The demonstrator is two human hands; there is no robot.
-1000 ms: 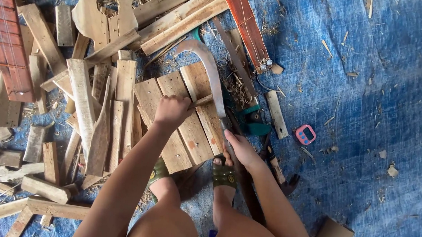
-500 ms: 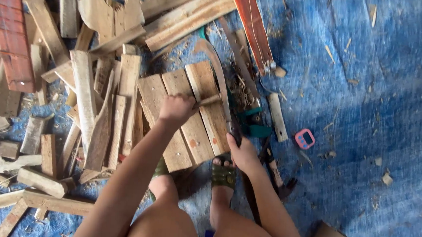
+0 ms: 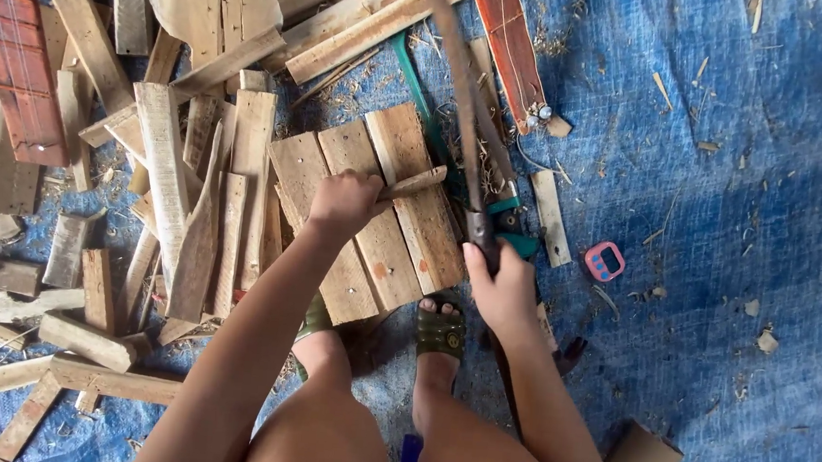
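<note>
The left hand (image 3: 343, 201) is gripping 1 end of a short wooden stick (image 3: 413, 182), fingers curled closed around it, and is holding it down across a small pallet-like panel (image 3: 374, 209) made of 3 flat boards lying side by side on the blue tarp (image 3: 747, 189). The right hand (image 3: 499, 287) is closing in a fist around the dark handle of a long blade (image 3: 456, 98), which is standing raised and blurred, slanting up toward the top edge of the view above the stick. Both feet, in dark green sandals (image 3: 440, 331), are resting at the near edge of the panel. A heap of wood offcuts (image 3: 181, 174) is lying to the left, touching the panel. A green-handled saw (image 3: 421, 105) is lying partly under the blade line. A small pink device (image 3: 604, 261) is sitting on the tarp, well apart to the right.
</note>
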